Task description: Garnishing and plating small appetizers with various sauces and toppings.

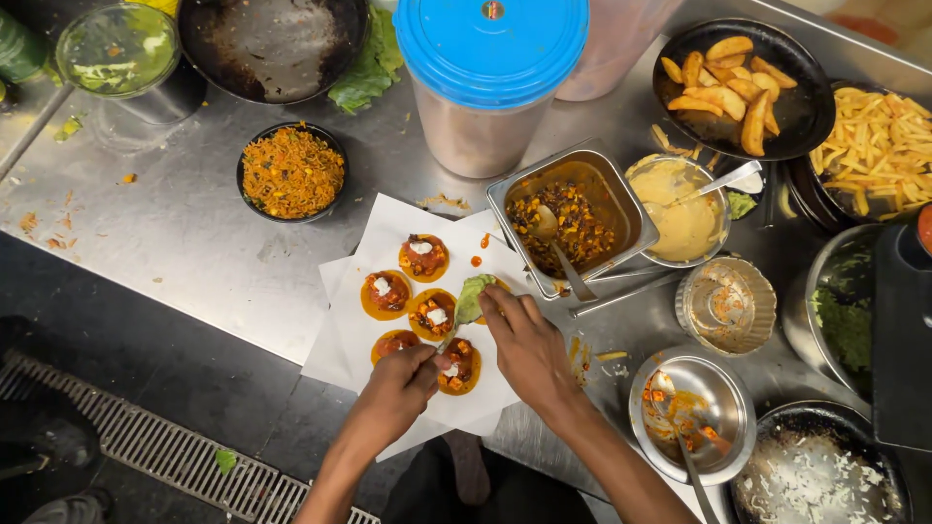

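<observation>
A view from above of a stainless steel table (194,243), smeared and crumbed, running from ten o'clock to five o'clock; below it at seven o'clock lies a dark floor (116,349) with a metal drain grate (175,456). At twelve o'clock stands a tall clear container with a blue lid (490,44), and to its left a large dark pan (272,39) on green leaves. At two o'clock are a black plate of potato wedges (738,82) and a heap of fries (879,146). Right of centre sits a rectangular steel tin (573,209) of chunky filling with a spoon in it, beside a round bowl of yellow sauce (684,209). At ten o'clock is a small black bowl of orange noodles (291,172). At four o'clock are several steel bowls, one (691,412) streaked with orange sauce. At centre, sheets of white paper (388,233) hold small round orange-topped snacks (424,257), some dotted with white. The left hand (400,383) is curled closed, its fingers pinched over the nearest snack (458,366) at six o'clock. The right hand (524,340) is closed around a spoon (471,301) heaped with green paste, held just above the snacks.
</observation>
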